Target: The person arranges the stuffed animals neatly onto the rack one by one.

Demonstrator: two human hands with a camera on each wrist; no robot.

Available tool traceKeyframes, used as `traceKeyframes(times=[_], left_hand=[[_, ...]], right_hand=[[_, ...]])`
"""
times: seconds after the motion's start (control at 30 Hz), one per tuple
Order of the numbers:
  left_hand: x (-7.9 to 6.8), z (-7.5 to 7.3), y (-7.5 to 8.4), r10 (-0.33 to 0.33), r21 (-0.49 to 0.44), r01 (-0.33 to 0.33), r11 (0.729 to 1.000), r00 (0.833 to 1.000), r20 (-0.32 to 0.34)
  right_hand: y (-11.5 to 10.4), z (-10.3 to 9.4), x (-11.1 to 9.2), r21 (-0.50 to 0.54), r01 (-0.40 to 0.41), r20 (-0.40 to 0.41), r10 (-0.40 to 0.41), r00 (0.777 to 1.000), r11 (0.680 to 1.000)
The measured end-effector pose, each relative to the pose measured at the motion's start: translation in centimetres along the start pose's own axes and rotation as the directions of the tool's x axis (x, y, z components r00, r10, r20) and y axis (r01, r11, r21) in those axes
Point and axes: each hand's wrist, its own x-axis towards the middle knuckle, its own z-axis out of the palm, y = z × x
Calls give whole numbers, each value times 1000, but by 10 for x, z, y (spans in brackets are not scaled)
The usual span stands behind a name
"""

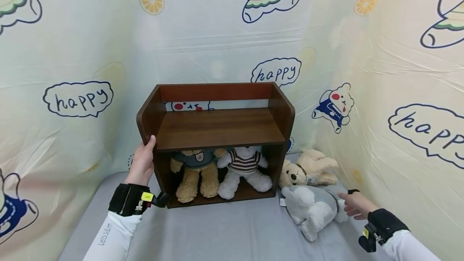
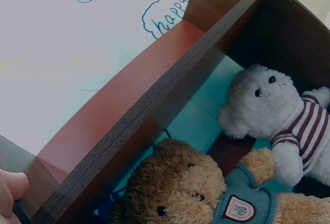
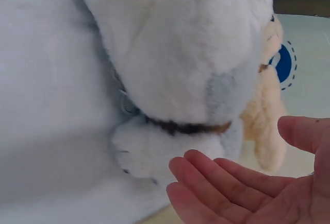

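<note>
A dark brown two-tier wooden shelf stands at the middle of the table. My left hand grips its left side panel, the thumb over the panel's edge. In the lower compartment sit a tan teddy bear in a teal top and a white plush bear in a striped shirt. Right of the shelf lies a white and grey plush toy with a dark band at its neck. My right hand is beside it, palm up with relaxed fingers, holding nothing.
A cream plush toy lies behind the white and grey one, against the shelf's right side. The grey-covered table meets printed curtains at the back and on the right. The shelf's upper tier has a low back rail.
</note>
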Motion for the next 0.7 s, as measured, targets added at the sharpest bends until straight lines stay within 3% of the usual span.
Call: traceKeyframes(times=[0.27, 0.7], left_hand=[[0, 0, -2, 2, 5, -2, 1000, 1000, -18], [0, 0, -2, 11, 3, -11, 1000, 1000, -16]], right_hand=[[15, 14, 3, 123, -72, 25, 69, 997, 990], [32, 33, 12, 327, -187, 114, 158, 981, 926]])
